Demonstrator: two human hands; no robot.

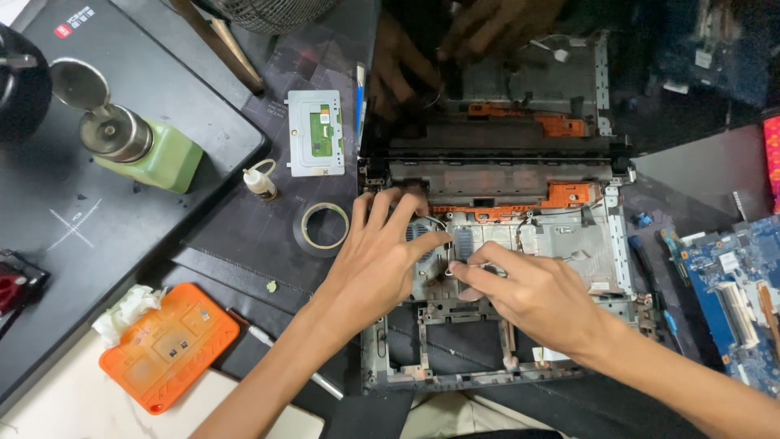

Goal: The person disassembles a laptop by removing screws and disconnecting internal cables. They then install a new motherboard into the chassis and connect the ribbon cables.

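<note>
Grey plastic and metal make up the opened laptop base [496, 268], which lies in front of the person on the dark table [244, 236], its screen standing black behind it and mirroring the hands. The left hand [378, 264] rests flat on the inner frame with its fingers [406, 213] spread wide, holding nothing, their tips touching the area around the round fan grille. The right hand [532, 293] sits just beside it, its fingers [471, 272] drawn narrowly together in a pinch on a small part in the middle of the base; what that part is cannot be told. An orange strip [561, 197] runs along the hinge edge just beyond both sets of fingertips.

Left of the left fingers lies a roll of tape [323, 225], with a small glue bottle [260, 180] and a grey touchpad module [314, 132] beyond it. Farther left stands a green bottle with a metal pump top [146, 146], and nearer the person an orange tray [169, 345]. Well to the right of the right hand lies a blue circuit board [735, 293], and between it and the base a screwdriver [650, 280].
</note>
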